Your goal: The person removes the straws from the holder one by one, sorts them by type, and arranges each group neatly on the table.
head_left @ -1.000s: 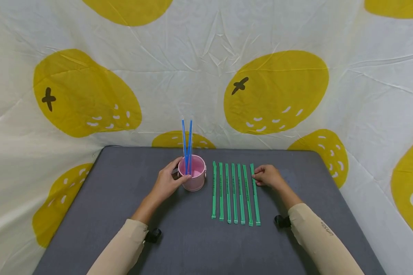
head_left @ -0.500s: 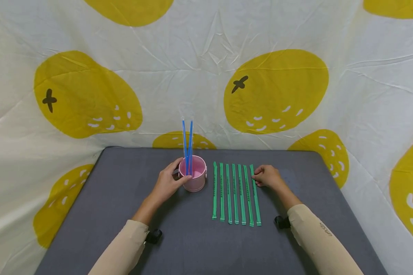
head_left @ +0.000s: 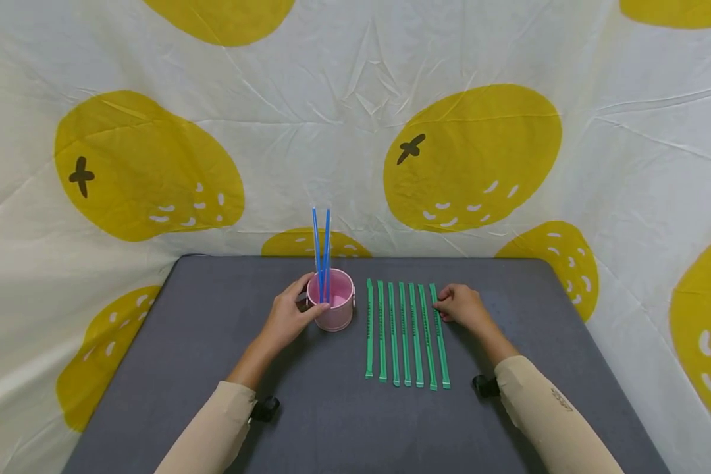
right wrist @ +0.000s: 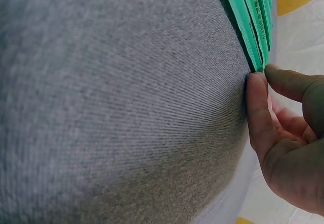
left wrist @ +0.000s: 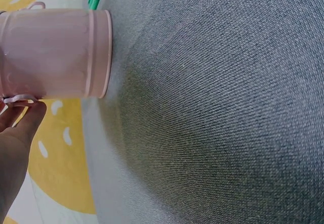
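Observation:
A small pink bucket (head_left: 334, 317) stands upright near the table's far edge, with a few thin blue straws (head_left: 328, 237) leaning in it and rising well above the rim. My left hand (head_left: 287, 314) holds the bucket from its left side, the thumb across the near rim and the fingers behind at the handle lug (left wrist: 20, 99). To the right, several slim green paper-wrapped straws (head_left: 404, 336) lie side by side, roughly parallel. My right hand (head_left: 461, 305) pinches the right edge of the rightmost green straw (head_left: 442, 355), which still lies flat, between thumb and fingertips.
The dark grey cloth-covered table (head_left: 343, 428) reaches back to a white curtain (head_left: 308, 158) printed with large yellow fruit. A black wrist strap mount (head_left: 265, 408) sits on the left forearm and another mount (head_left: 484, 386) on the right.

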### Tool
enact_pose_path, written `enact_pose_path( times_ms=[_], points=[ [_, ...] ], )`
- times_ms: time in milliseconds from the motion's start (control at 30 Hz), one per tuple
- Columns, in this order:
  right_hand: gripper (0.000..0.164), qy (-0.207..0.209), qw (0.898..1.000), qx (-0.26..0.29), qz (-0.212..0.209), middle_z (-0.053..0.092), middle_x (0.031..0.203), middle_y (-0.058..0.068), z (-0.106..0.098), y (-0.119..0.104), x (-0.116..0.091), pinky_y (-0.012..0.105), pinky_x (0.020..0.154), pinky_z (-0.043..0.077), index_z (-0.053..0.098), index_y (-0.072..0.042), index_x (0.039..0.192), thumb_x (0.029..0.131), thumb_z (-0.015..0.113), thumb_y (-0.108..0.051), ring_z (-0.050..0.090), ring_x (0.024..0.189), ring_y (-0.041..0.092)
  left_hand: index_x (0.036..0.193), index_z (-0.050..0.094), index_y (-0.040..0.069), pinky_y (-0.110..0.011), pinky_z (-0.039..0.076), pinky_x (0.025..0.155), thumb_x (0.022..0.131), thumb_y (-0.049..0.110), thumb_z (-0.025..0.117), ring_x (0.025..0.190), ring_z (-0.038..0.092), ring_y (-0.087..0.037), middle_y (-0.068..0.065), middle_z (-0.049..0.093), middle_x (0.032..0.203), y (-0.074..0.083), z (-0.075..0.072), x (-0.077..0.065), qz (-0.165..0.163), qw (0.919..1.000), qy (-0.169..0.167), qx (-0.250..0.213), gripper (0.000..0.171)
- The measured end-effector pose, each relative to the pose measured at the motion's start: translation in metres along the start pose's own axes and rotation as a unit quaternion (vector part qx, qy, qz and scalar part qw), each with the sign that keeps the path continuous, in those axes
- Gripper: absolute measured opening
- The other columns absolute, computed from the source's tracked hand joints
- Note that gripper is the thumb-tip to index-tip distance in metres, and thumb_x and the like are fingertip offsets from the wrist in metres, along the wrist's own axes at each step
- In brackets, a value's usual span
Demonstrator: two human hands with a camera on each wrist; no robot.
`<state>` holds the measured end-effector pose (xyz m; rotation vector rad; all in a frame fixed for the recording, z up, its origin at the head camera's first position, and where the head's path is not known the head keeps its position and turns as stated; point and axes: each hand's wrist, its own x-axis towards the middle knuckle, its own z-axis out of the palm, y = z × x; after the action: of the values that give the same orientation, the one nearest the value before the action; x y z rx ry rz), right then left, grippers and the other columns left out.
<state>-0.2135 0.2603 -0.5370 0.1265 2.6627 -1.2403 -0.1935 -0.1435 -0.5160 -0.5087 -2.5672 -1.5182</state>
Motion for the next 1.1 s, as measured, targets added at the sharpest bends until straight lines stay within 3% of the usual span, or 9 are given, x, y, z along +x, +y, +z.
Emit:
enact_pose_path(
  times_ms=[333, 467, 667, 1100],
  points=[
    [0.024, 0.033, 0.996, -0.057, -0.054, 0.075, 0.091, 0.011, -0.01, -0.014, 0.002, 0.031, 0.06, 0.057, 0.07, -0.002, 0.109, 0.096, 0.074, -0.021, 0.066, 0.064, 0.016, 0.15, 0.052, 0.008, -0.044, 0.059, 0.098, 0.086, 0.028, 0.086, 0.125, 0.066, -0.033, -0.017, 0.063, 0.141, 0.001, 0.0, -0.001, 0.001, 0.9999, 0.003, 0.012, 0.075],
    [0.029, 0.036, 0.994, -0.065, -0.081, 0.075, 0.104, 0.012, -0.012, -0.028, 0.003, 0.039, 0.072, 0.058, 0.07, -0.005, 0.116, 0.099, 0.071, -0.028, 0.069, 0.082, 0.023, 0.149, 0.053, 0.008, -0.045, 0.059, 0.097, 0.086, 0.028, 0.086, 0.125, 0.066, -0.033, -0.017, 0.063, 0.14, 0.002, 0.0, -0.002, -0.003, 1.0, 0.003, 0.009, 0.074],
    [0.036, 0.039, 0.993, -0.022, -0.11, 0.072, 0.121, 0.014, -0.005, -0.052, 0.007, 0.051, 0.091, 0.058, 0.067, -0.008, 0.125, 0.1, 0.069, -0.034, 0.067, 0.112, 0.033, 0.149, 0.053, 0.009, -0.043, 0.059, 0.098, 0.086, 0.029, 0.086, 0.125, 0.066, -0.032, -0.016, 0.063, 0.14, 0.003, 0.0, -0.002, -0.007, 1.0, 0.001, 0.007, 0.074],
    [0.042, 0.01, 0.983, 0.08, -0.167, 0.071, 0.128, 0.016, 0.027, -0.115, 0.022, 0.049, 0.097, 0.058, 0.064, -0.006, 0.135, 0.099, 0.072, -0.026, 0.068, 0.117, 0.033, 0.15, 0.052, 0.009, -0.047, 0.059, 0.098, 0.086, 0.027, 0.086, 0.124, 0.066, -0.034, -0.017, 0.063, 0.14, 0.0, 0.001, -0.002, 0.0, 1.0, -0.001, 0.0, 0.075]
  ],
)
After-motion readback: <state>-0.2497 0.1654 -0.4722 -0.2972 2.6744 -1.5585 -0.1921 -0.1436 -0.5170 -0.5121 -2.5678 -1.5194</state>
